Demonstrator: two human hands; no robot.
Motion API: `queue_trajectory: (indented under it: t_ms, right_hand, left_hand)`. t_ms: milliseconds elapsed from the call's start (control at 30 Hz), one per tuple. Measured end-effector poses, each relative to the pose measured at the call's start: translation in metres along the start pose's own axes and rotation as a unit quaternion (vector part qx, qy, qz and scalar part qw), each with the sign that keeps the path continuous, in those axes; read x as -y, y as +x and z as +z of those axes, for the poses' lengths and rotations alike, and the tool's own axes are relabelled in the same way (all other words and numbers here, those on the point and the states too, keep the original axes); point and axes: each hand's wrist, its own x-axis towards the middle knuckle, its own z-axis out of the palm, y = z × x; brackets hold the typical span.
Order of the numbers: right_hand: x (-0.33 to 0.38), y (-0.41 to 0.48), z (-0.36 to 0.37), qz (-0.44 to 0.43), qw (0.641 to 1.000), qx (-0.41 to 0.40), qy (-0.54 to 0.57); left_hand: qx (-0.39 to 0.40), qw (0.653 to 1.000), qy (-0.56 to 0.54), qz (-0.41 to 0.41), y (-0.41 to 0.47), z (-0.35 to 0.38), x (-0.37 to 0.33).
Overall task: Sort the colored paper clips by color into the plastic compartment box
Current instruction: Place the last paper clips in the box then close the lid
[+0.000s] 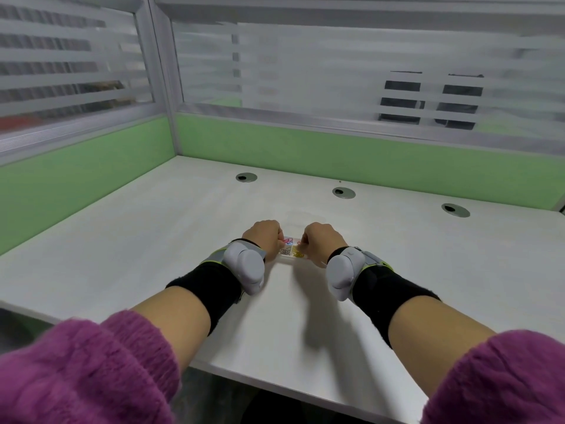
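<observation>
Clips (pixel 288 242) in pink, with a dark cluster and a yellow one nearer the person, lay in the plastic compartment box (pixel 289 255), a small clear tray sitting on the surface (pixel 153 234) roughly midway between its left and right edges and closer to the near edge than to the far one. The colours appeared to sit in separate cells, which suggested the sorting was well along, though the cells were too small to count. Both hands bracketed the box. The left hand (pixel 265 237) was curled at its left side, fingers folded under and touching or nearly touching the rim, probably to steady the light tray so it would not slide. The right hand (pixel 322 240) was curled at the right side, its fingertips pinched together over the box; whether it held a clip could not be told, since the knuckles hid the tips. A faint clear shape (pixel 301 217), possibly the lid, lay just beyond the box toward the far edge. Grey wrist devices (pixel 246 266) on black bands covered both wrists. Three cable grommets (pixel 343 192) lined the far edge, below a green partition (pixel 336 148).
</observation>
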Motion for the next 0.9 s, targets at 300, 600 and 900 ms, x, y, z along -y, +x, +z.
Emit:
queue_trajectory:
  t_ms: [300,600,900]
  right_hand:
    - [-0.014,-0.002,-0.007,0.014,1.0,-0.012,0.015]
    - [-0.041,-0.007,-0.01,0.028,0.999,-0.019,0.02]
    - [-0.053,-0.01,-0.007,0.037,0.999,-0.021,0.029]
  left_hand:
    - [-0.002,1.0,0.009,0.016,0.0,0.005,-0.011]
    - [0.02,0.999,0.007,0.03,0.002,0.019,-0.033]
    - [0.023,0.999,0.003,0.026,0.003,0.029,-0.043]
